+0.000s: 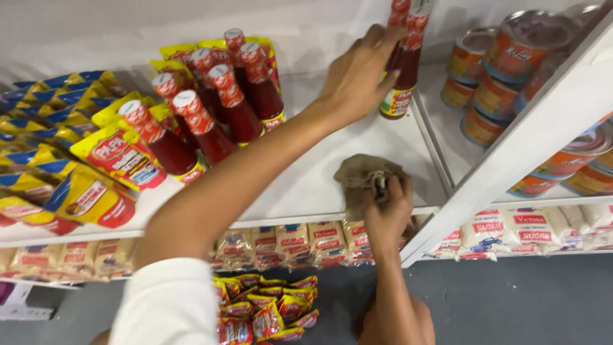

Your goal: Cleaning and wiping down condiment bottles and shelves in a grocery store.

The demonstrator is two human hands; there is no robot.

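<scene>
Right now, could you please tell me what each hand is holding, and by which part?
The left hand grips red sauce bottles around their upper bodies. The right hand clutches a crumpled brown cloth by its bunched edge on the white shelf.

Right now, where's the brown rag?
The brown rag lies on the white shelf under the right hand, right of centre, just below the ketchup bottles the left hand grips.

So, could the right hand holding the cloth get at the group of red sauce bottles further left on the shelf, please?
Probably yes, but awkwardly: the bare shelf lies open between the right hand and those bottles, yet the left arm crosses that path, and the cloth fills its grip.
</scene>
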